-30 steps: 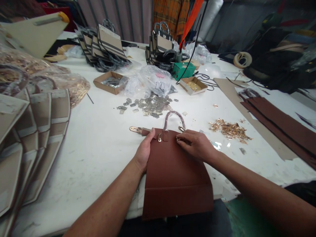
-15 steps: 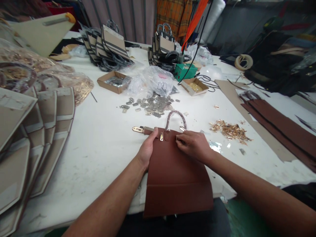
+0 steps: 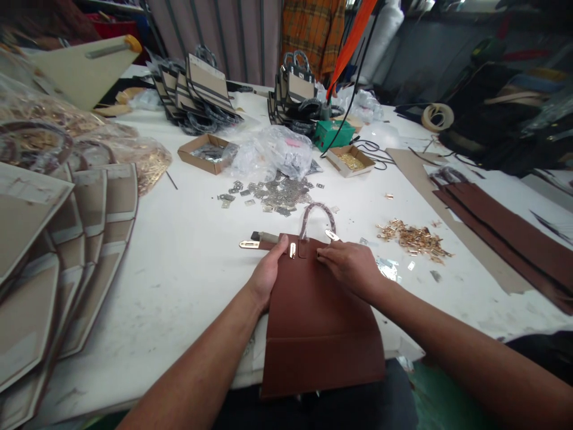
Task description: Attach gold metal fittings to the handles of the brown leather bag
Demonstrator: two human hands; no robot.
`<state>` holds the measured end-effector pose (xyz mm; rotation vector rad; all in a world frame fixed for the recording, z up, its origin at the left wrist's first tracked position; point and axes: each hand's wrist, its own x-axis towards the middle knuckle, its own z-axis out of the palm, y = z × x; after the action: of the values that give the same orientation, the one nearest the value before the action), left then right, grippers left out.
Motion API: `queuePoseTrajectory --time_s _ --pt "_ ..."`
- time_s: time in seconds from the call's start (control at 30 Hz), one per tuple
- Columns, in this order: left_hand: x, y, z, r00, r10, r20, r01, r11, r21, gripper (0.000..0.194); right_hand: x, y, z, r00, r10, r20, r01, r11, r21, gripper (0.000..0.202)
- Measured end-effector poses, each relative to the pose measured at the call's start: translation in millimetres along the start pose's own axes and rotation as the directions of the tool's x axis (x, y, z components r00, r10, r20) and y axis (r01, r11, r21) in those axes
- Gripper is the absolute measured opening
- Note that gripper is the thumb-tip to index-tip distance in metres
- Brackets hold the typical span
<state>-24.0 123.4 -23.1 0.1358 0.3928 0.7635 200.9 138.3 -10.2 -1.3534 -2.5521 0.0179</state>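
A brown leather bag panel (image 3: 322, 322) hangs over the table's front edge, a plastic-wrapped handle (image 3: 320, 209) at its top. My left hand (image 3: 267, 272) grips its upper left edge, thumb on the front and the other fingers hidden behind. Beside that thumb a gold metal plate (image 3: 292, 250) sits on the leather. A strap with a gold tip (image 3: 249, 244) sticks out to the left. My right hand (image 3: 351, 263) is closed in a pinch at the panel's upper right; what the fingertips hold is too small to name. Another gold strap tip (image 3: 332, 235) shows just above it.
Flat metal plates (image 3: 282, 194) and gold fittings (image 3: 414, 237) lie in loose piles. Beyond are two cardboard boxes of small parts (image 3: 206, 153) (image 3: 350, 160) and a green box (image 3: 333, 135). Stacked panels (image 3: 96, 239) crowd the left; brown pieces (image 3: 501, 227) lie right.
The right fingers have shifted slightly at the same spot on the panel. The right strap's gold tip shows more fully, and the left strap's tip has turned a little.
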Motion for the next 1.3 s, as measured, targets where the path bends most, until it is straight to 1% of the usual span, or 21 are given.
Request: queuePoseTrajectory --time_s 0.1,0.17,0.37,0.43,0.5,0.53,0.6,0.67,0.73,0.8,0.83,0.9,1.0,1.07,1.1,1.13,1.2,1.27,1.3 --pt "-1.0 -1.5 1.0 0.999 0.008 -0.044 -0.008 1.000 0.001 0.057 -11.4 -7.4 6.3 0.988 0.057 -0.145 -0.041 0.994 0.105 0.019" --pt "-1.8 -2.3 1.9 0.999 0.022 -0.049 -0.022 1.000 -0.005 0.057 -15.5 -12.9 6.9 0.978 0.071 -0.195 -0.046 0.991 0.127 0.020" --pt "-8.4 -6.6 5.2 0.999 0.039 0.021 -0.039 0.999 0.010 0.055 -11.2 -36.5 -10.1 0.991 0.071 -0.113 -0.081 0.993 -0.085 0.020" --pt "-15.2 -13.6 9.4 0.997 0.078 0.026 -0.079 0.996 0.046 0.057 -18.1 -44.5 -13.5 0.990 0.053 -0.131 -0.065 0.993 -0.094 0.024" --pt "-26.4 -23.8 16.0 0.991 0.125 0.036 -0.128 0.987 0.095 0.057 -31.7 -50.0 -12.4 0.986 0.023 -0.164 -0.033 0.998 -0.058 0.027" --pt "-33.4 -29.5 20.2 0.988 0.148 0.048 -0.152 0.981 0.119 0.056 -39.1 -51.5 -10.6 0.982 0.009 -0.188 -0.013 1.000 -0.023 0.027" --pt "-49.8 -41.9 30.9 0.975 0.202 0.089 -0.214 0.964 0.158 0.055 -51.8 -53.5 -8.7 0.963 0.029 -0.266 -0.005 0.996 0.090 0.026" --pt "-69.0 -57.1 46.9 0.949 0.295 0.112 -0.312 0.932 0.183 0.058 -61.2 -58.8 -16.6 0.925 0.087 -0.370 -0.008 0.978 0.210 0.028" --pt "-90.6 -75.4 68.3 0.906 0.403 0.130 -0.422 0.887 0.187 0.070 -69.9 -71.7 -37.9 0.863 0.161 -0.479 -0.009 0.953 0.304 0.029" --pt "-112.3 -93.3 91.5 0.854 0.491 0.169 -0.518 0.829 0.210 0.081 -78.6 -91.7 -65.2 0.799 0.209 -0.563 0.006 0.935 0.354 0.030" --pt "-122.1 -101.1 102.6 0.835 0.513 0.198 -0.549 0.797 0.250 0.082 -82.8 -102.8 -77.5 0.778 0.218 -0.589 0.017 0.930 0.367 0.032" --pt "-137.9 -114.9 122.8 0.798 0.548 0.248 -0.601 0.709 0.369 0.074 -92.2 -123.0 -94.9 0.753 0.236 -0.614 0.024 0.923 0.384 0.036" --pt "-152.4 -136.8 146.9 0.733 0.614 0.294 -0.662 0.541 0.520 0.064 -112.8 -144.1 -105.9 0.736 0.277 -0.618 -0.001 0.913 0.408 0.040" --pt "-158.3 -152.7 157.0 0.691 0.658 0.300 -0.684 0.463 0.563 0.058 -129.4 -153.0 -109.5 0.728 0.312 -0.610 -0.022 0.900 0.435 0.042" --pt "-160.7 -160.2 160.0 0.687 0.666 0.291 -0.680 0.446 0.582 0.054 -137.4 -156.7 -111.3 0.725 0.329 -0.605 -0.027 0.892 0.452 0.042" --pt "-162.9 -167.1 161.7 0.692 0.669 0.273 -0.667 0.446 0.598 0.052 -144.8 -160.3 -113.0 0.722 0.345 -0.600 -0.029 0.881 0.472 0.041" --pt "-166.7 -178.5 162.4 0.721 0.652 0.235 -0.631 0.478 0.610 0.053 -157.3 -167.8 -115.9 0.709 0.391 -0.586 -0.026 0.846 0.533 0.039" --pt "-169.2 -186.9 161.3 0.745 0.635 0.206 -0.600 0.502 0.622 0.058 -166.8 -175.5 -117.1 0.703 0.446 -0.555 0.010 0.773 0.634 0.042" --pt "-169.8 -190.5 160.6 0.750 0.630 0.203 -0.589 0.494 0.639 0.059 -170.8 -178.8 -117.3 0.695 0.488 -0.528 0.031 0.713 0.700 0.044"
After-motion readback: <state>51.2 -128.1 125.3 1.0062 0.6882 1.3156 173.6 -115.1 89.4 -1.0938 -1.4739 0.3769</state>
